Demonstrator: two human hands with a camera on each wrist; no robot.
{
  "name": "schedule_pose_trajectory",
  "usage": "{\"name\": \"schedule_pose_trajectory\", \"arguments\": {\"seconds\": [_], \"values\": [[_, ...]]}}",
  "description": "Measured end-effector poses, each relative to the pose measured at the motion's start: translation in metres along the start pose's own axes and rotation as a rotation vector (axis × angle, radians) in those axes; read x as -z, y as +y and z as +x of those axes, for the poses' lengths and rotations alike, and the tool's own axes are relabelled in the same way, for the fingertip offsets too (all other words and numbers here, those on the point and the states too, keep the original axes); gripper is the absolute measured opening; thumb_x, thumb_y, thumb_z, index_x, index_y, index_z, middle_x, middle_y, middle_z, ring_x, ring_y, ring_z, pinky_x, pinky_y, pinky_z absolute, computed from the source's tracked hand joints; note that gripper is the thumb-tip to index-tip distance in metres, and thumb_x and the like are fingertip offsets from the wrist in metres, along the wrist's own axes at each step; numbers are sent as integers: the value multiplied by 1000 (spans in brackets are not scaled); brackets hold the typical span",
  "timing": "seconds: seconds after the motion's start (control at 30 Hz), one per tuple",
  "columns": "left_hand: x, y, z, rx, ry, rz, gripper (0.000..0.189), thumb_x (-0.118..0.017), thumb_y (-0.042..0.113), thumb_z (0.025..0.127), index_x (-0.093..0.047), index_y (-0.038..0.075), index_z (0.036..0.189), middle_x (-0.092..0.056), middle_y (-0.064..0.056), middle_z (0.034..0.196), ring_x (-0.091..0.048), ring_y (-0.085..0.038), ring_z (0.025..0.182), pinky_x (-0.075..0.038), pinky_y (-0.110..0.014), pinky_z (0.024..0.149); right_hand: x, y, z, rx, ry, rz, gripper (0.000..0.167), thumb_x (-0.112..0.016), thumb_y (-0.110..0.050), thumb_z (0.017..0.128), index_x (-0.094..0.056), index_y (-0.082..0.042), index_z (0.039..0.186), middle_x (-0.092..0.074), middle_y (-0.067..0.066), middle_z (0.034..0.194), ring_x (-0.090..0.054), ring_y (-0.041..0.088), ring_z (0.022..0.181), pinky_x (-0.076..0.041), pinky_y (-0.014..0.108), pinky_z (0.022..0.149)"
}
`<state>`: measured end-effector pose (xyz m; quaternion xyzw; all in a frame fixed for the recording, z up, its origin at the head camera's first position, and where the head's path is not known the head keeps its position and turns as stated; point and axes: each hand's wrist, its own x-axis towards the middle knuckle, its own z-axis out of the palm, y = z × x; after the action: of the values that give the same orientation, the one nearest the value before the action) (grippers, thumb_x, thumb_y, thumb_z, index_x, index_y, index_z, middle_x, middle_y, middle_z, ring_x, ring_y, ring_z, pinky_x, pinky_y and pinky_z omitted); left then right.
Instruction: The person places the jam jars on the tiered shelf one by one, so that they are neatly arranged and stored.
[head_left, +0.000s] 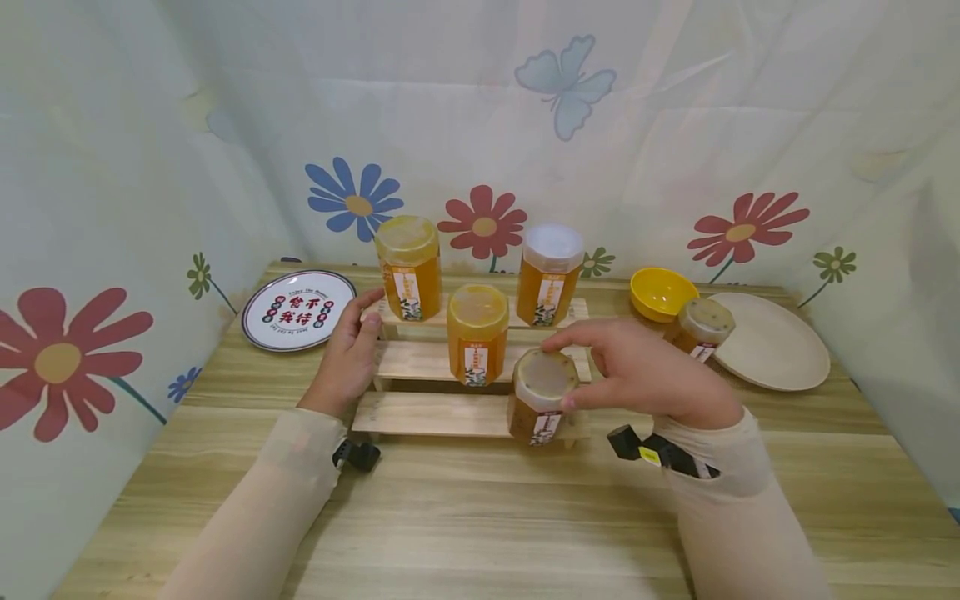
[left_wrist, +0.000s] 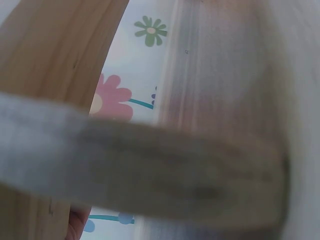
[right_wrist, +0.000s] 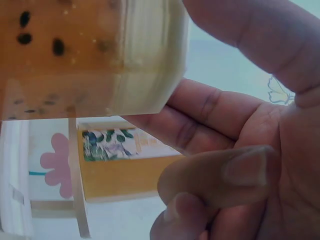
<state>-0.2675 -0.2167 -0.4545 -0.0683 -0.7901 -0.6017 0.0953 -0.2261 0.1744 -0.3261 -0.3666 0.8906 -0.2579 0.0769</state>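
A small wooden three-step rack (head_left: 431, 414) stands mid-table. At its left end my left hand (head_left: 347, 354) grips the top step, thumb in front and fingers behind; the left wrist view shows blurred planks (left_wrist: 210, 65) close up. My right hand (head_left: 645, 371) holds a jar (head_left: 536, 421) by its pale lid, over the right end of the lowest step. Dark seeds float in this jar's (right_wrist: 45, 60) orange contents in the right wrist view. Honey-coloured jars stand at the left (head_left: 408, 275) and right (head_left: 550, 283) of the top step, another jar (head_left: 477, 342) on the middle step.
Behind my right hand stands another seeded jar (head_left: 701, 325), beside a yellow bowl (head_left: 663, 292) and a large beige plate (head_left: 780, 342). A white plate with red lettering (head_left: 298, 333) lies at the back left. A flowered curtain (head_left: 420, 108) hangs behind the table.
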Motion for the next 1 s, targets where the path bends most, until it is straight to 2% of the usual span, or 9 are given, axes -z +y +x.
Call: {"name": "schedule_pose_trajectory", "arguments": {"seconds": [0.03,0.17,0.53,0.73,1.0], "values": [[0,0,0,0,0,-1,50,-34,37,116,-35,21,163,-37,-12,165,-42,-30,144,-30,-53,124,-1,0,1,11,6,-7,59,-90,-34,86,-69,-15,138,-69,2,138,-63,25,119,-55,49,100],[0,2,0,2,4,0,50,-34,37,116,-35,20,163,-36,-12,166,-41,-30,145,-29,-53,124,-5,-3,4,21,7,-10,60,-90,-33,86,-68,-15,139,-67,2,140,-62,25,124,-53,52,105],[-1,4,-1,20,9,0,49,-35,37,116,-36,22,163,-35,-10,166,-39,-29,146,-28,-53,125,-17,-13,14,57,11,21,63,-91,-31,84,-67,-14,140,-68,0,140,-63,23,122,-54,49,104],[-1,4,-1,11,9,11,49,-35,37,116,-36,21,162,-35,-10,167,-39,-29,147,-28,-53,125,-22,-20,17,64,12,-2,67,-91,-35,84,-66,-15,142,-67,0,141,-63,25,123,-53,48,104],[-2,4,-2,15,13,26,48,-35,36,116,-37,21,162,-33,-8,169,-37,-30,151,-26,-54,127,-31,-30,22,89,33,-31,67,-89,-40,86,-65,-12,143,-67,2,142,-63,23,129,-51,47,111]]}}
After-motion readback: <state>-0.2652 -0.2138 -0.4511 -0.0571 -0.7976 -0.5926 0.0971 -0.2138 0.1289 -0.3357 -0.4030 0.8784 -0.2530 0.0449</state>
